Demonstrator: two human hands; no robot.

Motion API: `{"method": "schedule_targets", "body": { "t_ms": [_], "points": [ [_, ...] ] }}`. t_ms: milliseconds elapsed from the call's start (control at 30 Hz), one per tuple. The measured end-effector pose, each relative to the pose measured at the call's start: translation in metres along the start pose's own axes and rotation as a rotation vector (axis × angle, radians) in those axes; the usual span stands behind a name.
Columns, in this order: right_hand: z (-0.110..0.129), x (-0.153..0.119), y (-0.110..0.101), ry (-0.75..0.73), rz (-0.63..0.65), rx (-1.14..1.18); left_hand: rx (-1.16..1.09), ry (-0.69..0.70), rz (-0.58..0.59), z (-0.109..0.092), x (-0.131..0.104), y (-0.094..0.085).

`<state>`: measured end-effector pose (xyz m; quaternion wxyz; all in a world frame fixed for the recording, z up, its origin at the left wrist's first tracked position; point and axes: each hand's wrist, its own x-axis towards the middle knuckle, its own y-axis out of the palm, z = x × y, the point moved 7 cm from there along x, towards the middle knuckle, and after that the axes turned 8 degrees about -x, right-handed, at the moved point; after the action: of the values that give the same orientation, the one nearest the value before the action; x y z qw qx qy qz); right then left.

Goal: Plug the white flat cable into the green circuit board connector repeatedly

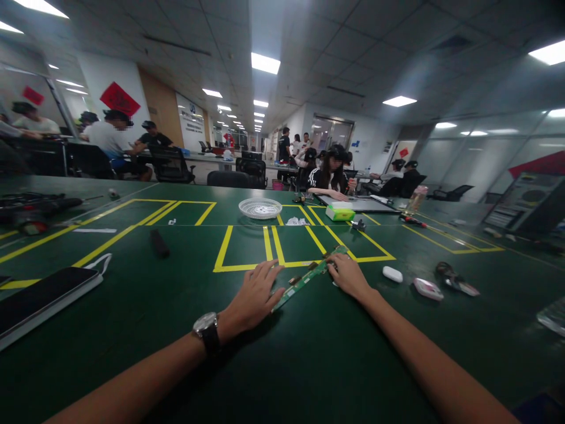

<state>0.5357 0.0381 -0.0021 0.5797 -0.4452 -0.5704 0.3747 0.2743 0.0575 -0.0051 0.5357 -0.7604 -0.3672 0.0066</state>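
A long, narrow green circuit board [304, 281] lies at a slant in front of me, its far end to the right, with small parts along one edge. My right hand [348, 275] has its fingers closed on the board near that far end. At the near end, my left hand [255, 297] is open, fingers stretched forward, with the thumb at the board's edge; whether it presses on the board I cannot tell. A watch [206, 325] with a dark strap is on my left wrist.
Yellow tape [242, 268] marks rectangles on the green table [282, 365]. A white basket [260, 208] and a green tissue pack [339, 213] stand beyond. White earbud case [392, 274] and pink-white case [428, 288] lie right; a black-topped case [48, 294] lies left. A person sits opposite.
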Motion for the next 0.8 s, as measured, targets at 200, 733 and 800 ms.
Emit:
{"method": "schedule_targets", "body": {
  "t_ms": [200,733,800],
  "points": [
    [-0.023,-0.001,0.009,0.044,0.005,-0.022,-0.016,0.004,0.039,0.001,0.000,0.004],
    [-0.023,-0.004,0.015,0.032,0.062,-0.007,-0.027,0.018,0.104,0.002,-0.002,0.009],
    [-0.024,-0.004,0.015,0.034,0.073,-0.003,-0.032,0.016,0.109,0.002,-0.002,0.009]
  ]
}}
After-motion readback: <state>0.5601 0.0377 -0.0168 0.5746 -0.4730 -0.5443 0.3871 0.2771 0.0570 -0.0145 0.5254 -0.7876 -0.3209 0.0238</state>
